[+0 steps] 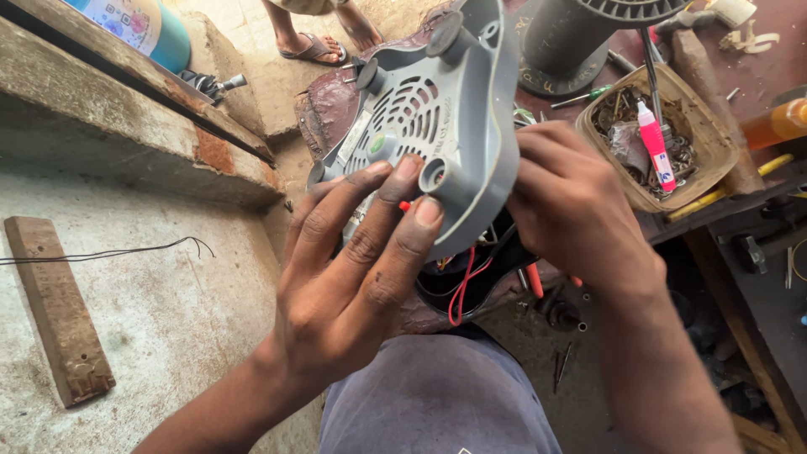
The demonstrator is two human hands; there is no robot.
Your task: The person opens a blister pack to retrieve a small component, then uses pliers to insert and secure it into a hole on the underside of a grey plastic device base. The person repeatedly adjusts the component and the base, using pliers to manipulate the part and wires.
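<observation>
A grey plastic base cover (429,118), vented and fitted with round feet, is held tilted above the lap, and it serves as the landmark here. It is gripped by the left hand (353,277), whose fingers are spread across its underside at the lower edge. Its right rim is clasped by the right hand (572,210). Red and black wires (462,286) are seen hanging just beneath it. To its right, a small woven tray (714,147) of scrap holds a pink tube (654,145). A wooden block (55,307) lies well to its left.
</observation>
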